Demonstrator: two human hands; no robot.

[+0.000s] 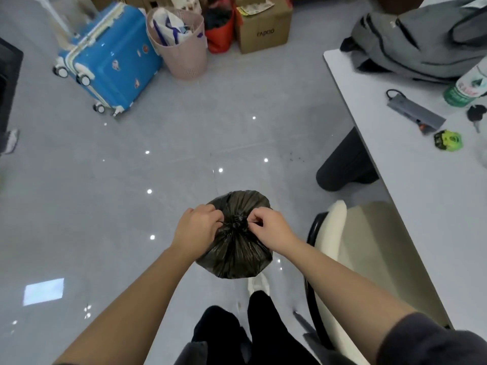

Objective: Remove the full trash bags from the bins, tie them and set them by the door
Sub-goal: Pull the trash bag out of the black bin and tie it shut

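Observation:
A full black trash bag (235,251) hangs in front of me above the grey floor, its top gathered into a knot (236,222). My left hand (196,229) pinches a strand of the bag's plastic on the left of the knot. On the right of the knot, my right hand (270,229) pinches the other strand. The two strands are pulled taut to either side. A pink basket bin (181,56) with a white bag of rubbish in it stands at the far side of the room.
A cream chair (350,248) stands close on my right, by a white desk (421,185) bearing a grey backpack (424,40), a bottle, keys and a cable hub. A blue suitcase (105,61), a red bag and a cardboard box (263,30) line the far wall.

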